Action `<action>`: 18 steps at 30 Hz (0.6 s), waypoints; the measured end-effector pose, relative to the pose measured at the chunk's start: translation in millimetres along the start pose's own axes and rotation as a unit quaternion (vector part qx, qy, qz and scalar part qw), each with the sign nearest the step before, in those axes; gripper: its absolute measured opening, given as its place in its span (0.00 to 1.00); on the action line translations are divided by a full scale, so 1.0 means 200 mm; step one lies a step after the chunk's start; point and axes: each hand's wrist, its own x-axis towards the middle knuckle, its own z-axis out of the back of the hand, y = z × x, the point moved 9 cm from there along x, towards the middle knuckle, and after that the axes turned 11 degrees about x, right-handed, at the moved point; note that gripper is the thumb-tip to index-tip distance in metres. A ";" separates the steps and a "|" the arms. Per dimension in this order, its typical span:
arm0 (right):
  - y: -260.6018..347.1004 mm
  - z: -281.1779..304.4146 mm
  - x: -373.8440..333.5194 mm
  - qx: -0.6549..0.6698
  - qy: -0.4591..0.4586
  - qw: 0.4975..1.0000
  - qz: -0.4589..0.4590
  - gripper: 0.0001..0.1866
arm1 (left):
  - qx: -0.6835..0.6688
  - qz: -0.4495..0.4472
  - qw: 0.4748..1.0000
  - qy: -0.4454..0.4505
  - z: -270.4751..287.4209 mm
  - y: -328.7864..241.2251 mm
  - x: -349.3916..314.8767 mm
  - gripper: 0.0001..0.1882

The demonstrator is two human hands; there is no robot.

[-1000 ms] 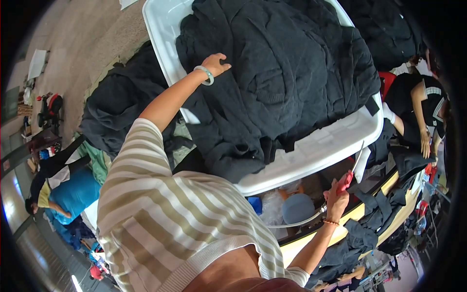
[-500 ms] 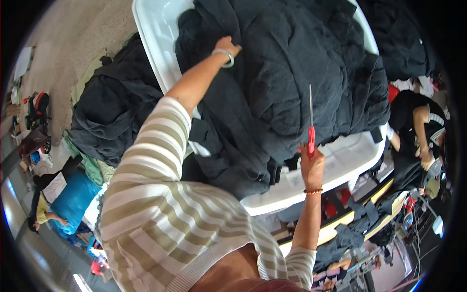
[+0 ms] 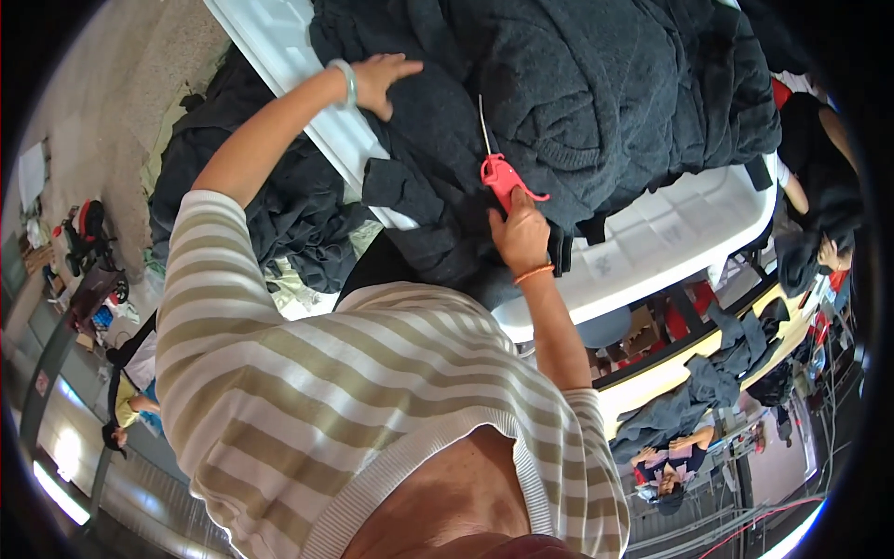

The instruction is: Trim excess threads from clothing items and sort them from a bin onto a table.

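My right hand (image 3: 521, 233) grips the handle of a red air blow gun (image 3: 501, 177) whose long thin metal nozzle points away from me. Beneath and beyond it lies a large heap of dark knit garments (image 3: 577, 112), filling a white plastic tub (image 3: 666, 210). My left hand (image 3: 380, 82) is open with its fingers spread, at the left part of the heap near the tub's rim. Whether its fingertips press on the cloth I cannot tell. One dark piece hangs over the tub's near left edge.
More dark cloth (image 3: 298, 219) is piled outside the tub on the left. At right, a person in dark clothes (image 3: 819, 177) handles dark cloth. A yellow-edged table (image 3: 661, 373) with dark garments stands at the lower right. Another person in yellow (image 3: 126, 405) is far left.
My left hand has moved left and opened its fingers. The right hand has brought the blow gun leftward and nearer, its nozzle now tilting left. My view has shifted too.
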 end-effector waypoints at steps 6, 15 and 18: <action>0.08 0.43 0.08 0.186 0.028 0.982 0.025 0.16 | 0.023 0.042 0.996 -0.081 0.07 0.05 -0.02 0.22; 0.20 1.29 0.30 0.301 -0.031 0.941 0.150 0.16 | -0.383 0.016 0.808 -0.448 1.15 0.20 -0.09 0.05; -0.13 1.69 0.54 0.177 -0.127 0.962 0.162 0.18 | -0.280 -0.014 0.784 -0.553 1.62 -0.06 0.07 0.05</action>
